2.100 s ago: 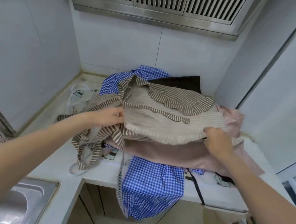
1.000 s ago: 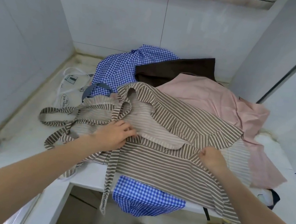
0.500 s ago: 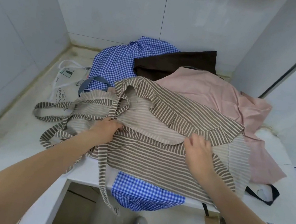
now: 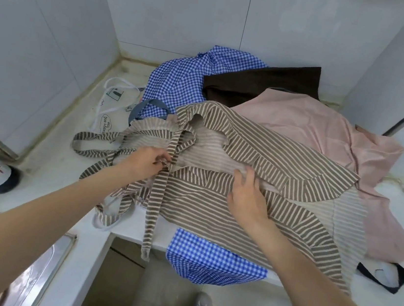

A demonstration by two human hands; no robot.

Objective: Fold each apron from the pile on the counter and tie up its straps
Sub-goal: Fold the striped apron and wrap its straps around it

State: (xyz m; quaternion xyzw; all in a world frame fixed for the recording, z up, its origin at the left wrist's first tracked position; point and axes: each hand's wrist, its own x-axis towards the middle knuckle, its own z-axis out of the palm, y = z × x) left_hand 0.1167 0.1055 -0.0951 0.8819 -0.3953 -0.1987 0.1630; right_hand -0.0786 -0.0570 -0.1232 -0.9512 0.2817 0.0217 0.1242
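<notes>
While your left hand (image 4: 150, 159) pinches the striped apron (image 4: 217, 201) strap | right hand (image 4: 247, 197) fingers spread, flattening cloth | counter (image 4: 60, 167) front edge.

Brown-and-cream striped apron (image 4: 215, 200) spread flat on top of pile, straps (image 4: 100, 139) trailing left, one hanging over near counter edge. Underneath: pink apron (image 4: 315, 126) right, blue checked apron (image 4: 179, 80) and dark brown apron (image 4: 261, 83) far.

Both arms reach forward, bare. Left hand (image 4: 149, 161) has fingers curled, pinching a strap (image 4: 156, 198). Right hand (image 4: 246, 197) lies palm down, fingers straight and spread, pressing flat on cloth.
</notes>
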